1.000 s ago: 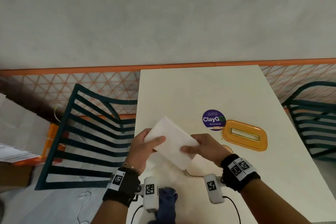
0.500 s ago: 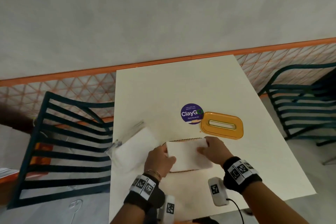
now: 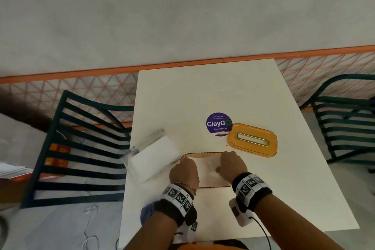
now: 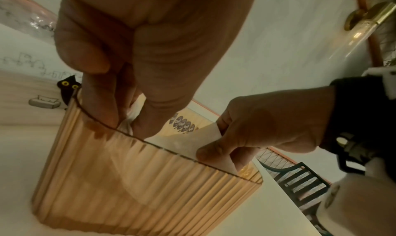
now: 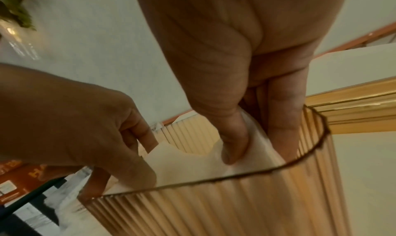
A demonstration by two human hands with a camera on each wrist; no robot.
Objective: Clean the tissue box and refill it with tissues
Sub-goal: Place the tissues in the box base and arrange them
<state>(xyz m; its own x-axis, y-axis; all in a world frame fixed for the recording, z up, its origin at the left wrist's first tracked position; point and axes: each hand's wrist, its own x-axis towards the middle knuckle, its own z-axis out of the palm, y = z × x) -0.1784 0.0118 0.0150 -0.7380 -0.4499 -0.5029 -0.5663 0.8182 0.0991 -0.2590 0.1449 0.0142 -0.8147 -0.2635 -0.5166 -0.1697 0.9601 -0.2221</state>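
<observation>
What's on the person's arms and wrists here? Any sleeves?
No sleeves: forearms are bare. Each wrist has a black band with white square-code tags. A white camera block hangs under the right wrist, trailing a black cable. The left wrist also has a thin bracelet.

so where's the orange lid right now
In the head view the orange lid lies flat on the table, right of the ClayGo sticker and just beyond the right hand.

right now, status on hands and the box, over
Both hands, left and right, pinch the tissues down into the box. Lid off, beside it. Nothing in the way.
</observation>
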